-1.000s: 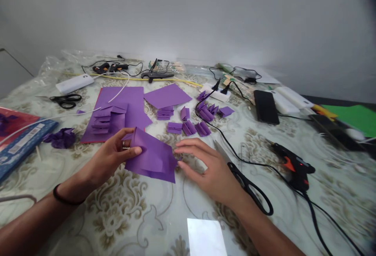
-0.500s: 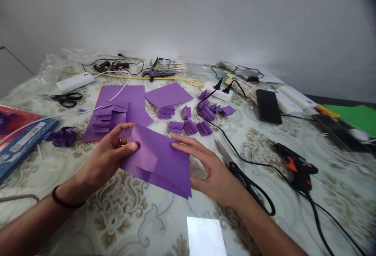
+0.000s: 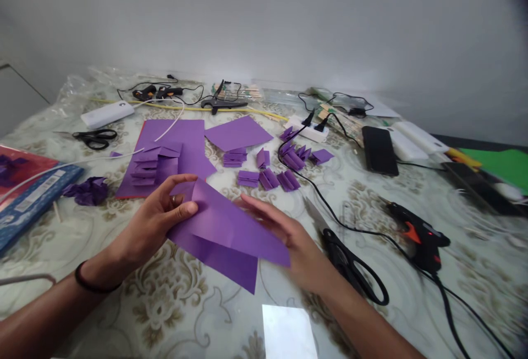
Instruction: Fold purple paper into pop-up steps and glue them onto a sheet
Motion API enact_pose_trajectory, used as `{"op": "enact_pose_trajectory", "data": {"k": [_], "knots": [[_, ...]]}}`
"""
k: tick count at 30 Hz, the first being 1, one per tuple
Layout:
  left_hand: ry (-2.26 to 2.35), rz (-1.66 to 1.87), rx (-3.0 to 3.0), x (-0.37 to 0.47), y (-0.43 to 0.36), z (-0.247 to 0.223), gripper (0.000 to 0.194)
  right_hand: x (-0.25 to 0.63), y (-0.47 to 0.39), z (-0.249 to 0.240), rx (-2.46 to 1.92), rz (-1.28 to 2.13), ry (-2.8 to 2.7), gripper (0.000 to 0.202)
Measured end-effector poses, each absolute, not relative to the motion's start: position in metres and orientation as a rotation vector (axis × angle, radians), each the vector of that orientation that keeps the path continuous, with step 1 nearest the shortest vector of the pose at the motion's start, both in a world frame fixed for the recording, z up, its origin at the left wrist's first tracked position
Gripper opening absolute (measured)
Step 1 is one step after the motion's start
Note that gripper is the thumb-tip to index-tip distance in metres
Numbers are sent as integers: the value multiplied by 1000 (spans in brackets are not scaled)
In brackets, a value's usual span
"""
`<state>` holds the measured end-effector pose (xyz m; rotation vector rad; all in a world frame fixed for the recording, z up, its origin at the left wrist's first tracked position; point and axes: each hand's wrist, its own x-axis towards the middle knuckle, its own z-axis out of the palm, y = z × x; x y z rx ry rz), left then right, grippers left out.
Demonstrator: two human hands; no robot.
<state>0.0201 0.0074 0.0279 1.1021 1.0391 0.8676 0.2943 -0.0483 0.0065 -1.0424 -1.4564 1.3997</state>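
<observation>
Table, pale floral cover. Directly on it: folded purple papers mid-table, crumpled purple paper left, black scissors back left, larger scissors and glue gun right, phone beyond, power strip.

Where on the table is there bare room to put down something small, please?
Front: a free patch between the left forearm and the white rectangle. Right: another between the large scissors and the glue gun cord. Crowded: beyond the held purple sheet, with folded purple pieces, power strip and phone.
</observation>
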Motion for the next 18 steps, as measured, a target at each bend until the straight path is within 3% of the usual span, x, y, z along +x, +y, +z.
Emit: {"op": "enact_pose_trajectory", "data": {"k": [3,11,15,18], "knots": [[1091,854,1366,16,8,27,60,294,-46,7,-1253,1294,-1410,35],[845,622,1458,16,2,33,37,294,-52,6,-1412,1359,-1361,42],[839,610,1294,21,-2,37,42,292,-53,12,-1294,1482,-1300,41],[845,686,1221,20,-2,38,31,293,-55,11,-1192,1466,-1267,36]]}}
